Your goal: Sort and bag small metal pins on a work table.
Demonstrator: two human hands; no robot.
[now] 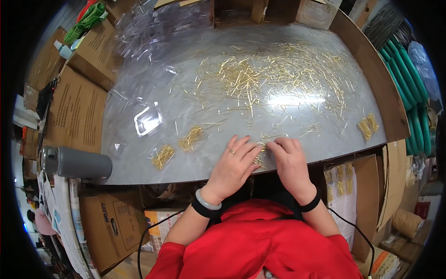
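Close to the table's near edge, my left hand (pixel 234 165) and my right hand (pixel 290 163) face each other over a small cluster of gold wire hooks (pixel 258 161). Both have curled fingers closed on these hooks; the fingertips partly hide them. Just beyond my fingers lie a few loose gold hooks (pixel 274 136). Left of my left hand are two packed bundles, a gold hook bundle (pixel 191 138) and another hook bundle (pixel 162 156), the latter in a transparent bag. A wide heap of loose gold hooks (pixel 278 72) spreads over the far part of the table.
Transparent plastic bags (pixel 144 51) pile up at the table's far left. A grey bottle (pixel 79 162) lies at the left edge. Bagged hooks (pixel 368 126) sit near the right cardboard wall (pixel 371 69). Below the table on the right, a cardboard box (pixel 367 186) holds more packed hooks.
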